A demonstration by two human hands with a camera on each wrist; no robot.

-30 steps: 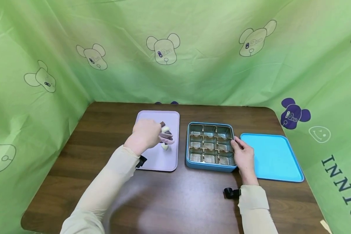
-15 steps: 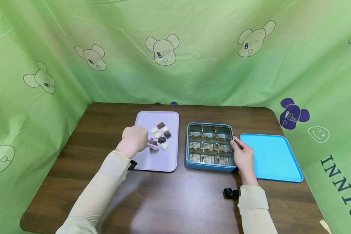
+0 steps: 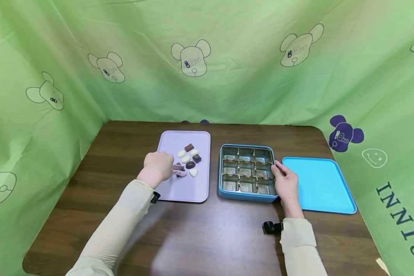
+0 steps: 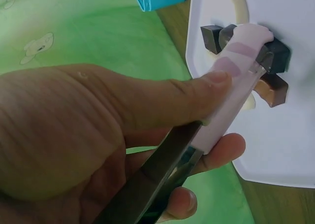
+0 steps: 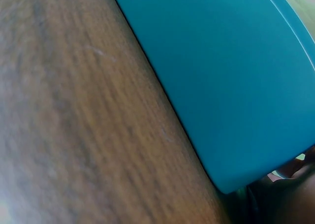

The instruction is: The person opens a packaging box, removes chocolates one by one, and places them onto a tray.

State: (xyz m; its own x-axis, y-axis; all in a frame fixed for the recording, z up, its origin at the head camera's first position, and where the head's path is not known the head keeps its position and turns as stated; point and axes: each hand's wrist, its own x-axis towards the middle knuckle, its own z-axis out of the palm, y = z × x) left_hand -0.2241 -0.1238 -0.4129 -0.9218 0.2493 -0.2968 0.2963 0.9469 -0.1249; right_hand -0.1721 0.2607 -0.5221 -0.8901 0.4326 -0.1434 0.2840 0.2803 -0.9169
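Note:
My left hand (image 3: 156,167) grips a pair of tongs (image 4: 224,106) with metal handles and pale pink tips, the thumb pressed along the upper arm. Those tips are at a dark chocolate (image 4: 279,57) on the left part of the lilac tray (image 3: 193,193); the tips partly hide it. Beside it on the tray lie white chocolates (image 3: 193,173), a dark oval chocolate (image 3: 190,165), a dark square one (image 3: 196,158) and a brown block (image 3: 189,147). My right hand (image 3: 287,186) holds the right side of a blue box (image 3: 248,196), thumb at the rim.
Inside the blue box is a gold-brown insert (image 3: 247,168) with several compartments, nothing in them. A bright blue lid (image 3: 322,186) lies on the wooden table (image 3: 207,237) to the right. Green printed cloth (image 3: 227,96) hangs round the back and sides.
My left hand and the tongs have moved left across the tray, away from the middle chocolates to the dark one at the left. The right hand has stayed on the box.

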